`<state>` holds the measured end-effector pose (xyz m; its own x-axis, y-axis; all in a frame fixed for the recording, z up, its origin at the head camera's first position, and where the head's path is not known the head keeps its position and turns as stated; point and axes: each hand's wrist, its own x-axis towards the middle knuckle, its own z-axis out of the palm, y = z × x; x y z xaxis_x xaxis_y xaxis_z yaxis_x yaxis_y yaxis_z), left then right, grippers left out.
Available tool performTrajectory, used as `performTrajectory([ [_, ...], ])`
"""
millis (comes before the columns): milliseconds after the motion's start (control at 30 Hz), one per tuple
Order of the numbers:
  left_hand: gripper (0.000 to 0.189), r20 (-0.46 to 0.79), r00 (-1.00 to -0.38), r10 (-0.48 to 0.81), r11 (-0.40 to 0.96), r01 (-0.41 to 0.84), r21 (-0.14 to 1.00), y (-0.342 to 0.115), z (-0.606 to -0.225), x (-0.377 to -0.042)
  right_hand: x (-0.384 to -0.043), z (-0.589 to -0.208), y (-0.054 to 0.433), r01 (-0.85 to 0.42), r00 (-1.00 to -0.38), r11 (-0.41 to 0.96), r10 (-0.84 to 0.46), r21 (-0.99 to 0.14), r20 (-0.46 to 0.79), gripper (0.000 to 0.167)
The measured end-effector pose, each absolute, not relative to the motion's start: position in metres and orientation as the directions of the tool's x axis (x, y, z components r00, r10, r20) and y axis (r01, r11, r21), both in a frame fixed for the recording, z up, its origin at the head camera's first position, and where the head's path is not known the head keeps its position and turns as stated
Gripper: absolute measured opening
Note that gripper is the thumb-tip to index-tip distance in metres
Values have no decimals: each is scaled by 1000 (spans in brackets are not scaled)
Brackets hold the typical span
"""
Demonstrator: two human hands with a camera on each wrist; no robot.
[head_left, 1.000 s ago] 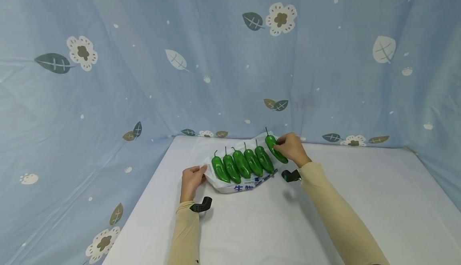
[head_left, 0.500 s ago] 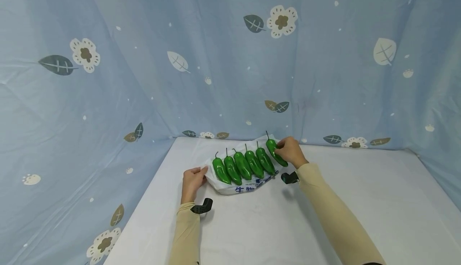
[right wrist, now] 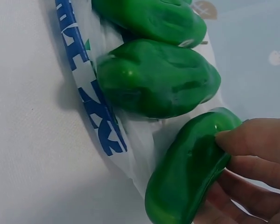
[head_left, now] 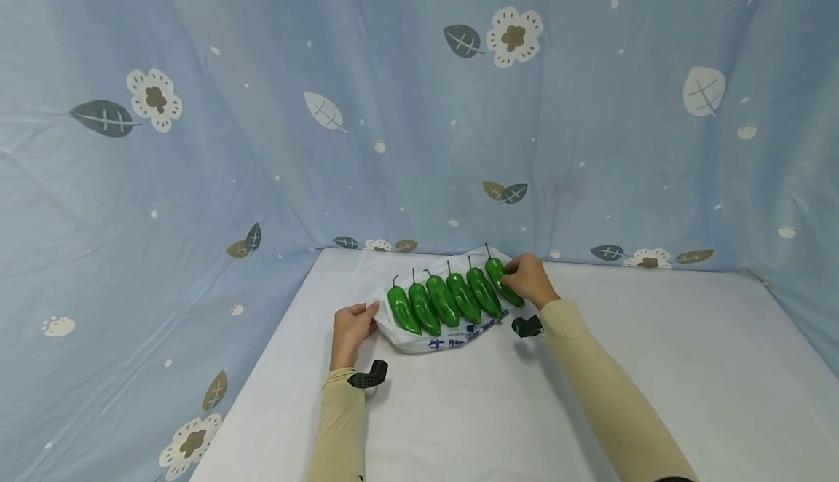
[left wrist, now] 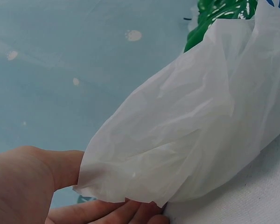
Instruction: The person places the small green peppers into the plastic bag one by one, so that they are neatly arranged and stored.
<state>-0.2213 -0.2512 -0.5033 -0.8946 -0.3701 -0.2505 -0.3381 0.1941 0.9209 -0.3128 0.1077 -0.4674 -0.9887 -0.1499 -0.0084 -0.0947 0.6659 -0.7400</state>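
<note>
Several glossy green peppers [head_left: 443, 300] lie side by side, stems pointing away, on a white plastic bag [head_left: 409, 344] with blue printing. My left hand [head_left: 350, 333] pinches the bag's left edge between thumb and fingers; in the left wrist view the bag [left wrist: 177, 135] rises as a thin sheet from that grip. My right hand [head_left: 529, 279] holds the rightmost green pepper [head_left: 496, 271] at its side. The right wrist view has the thumb on top of this pepper [right wrist: 186, 163], with the fingers partly hidden beneath. A neighbouring pepper [right wrist: 154, 79] lies a small gap away.
The bag rests toward the back of a white-covered table [head_left: 459, 416]. Behind and to the left hangs a blue curtain [head_left: 406, 140] with flower and leaf prints. Small black devices [head_left: 370, 375] project from both wrists.
My right hand has come slightly lower and nearer with the rightmost pepper, which now lies closer to level with the row. The left hand keeps its place on the bag's edge.
</note>
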Motion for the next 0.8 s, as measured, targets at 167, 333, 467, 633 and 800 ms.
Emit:
performTrajectory([
  [167,56,-248,-894,-373,198,-338,920,-251,-503,-221,-314,-472,108,-112,-987,670,-158,-734,7,36],
  [333,56,-255,-893,-372,190,-342,920,-251,-503,-220,-314,-475,108,-108,-988,674,-155,-731,3,36],
  [467,55,-255,-891,-375,187,-342,921,-251,-503,-220,-314,-476,107,-94,-988,672,-155,-735,-15,37],
  [633,55,-253,-891,-378,187,-341,921,-251,-503,-221,-314,-477,107,-75,-988,676,-151,-733,-39,38],
  [800,57,-256,-891,-376,187,-343,921,-251,-503,-221,-315,-478,107,-72,-988,687,-149,-723,-43,38],
])
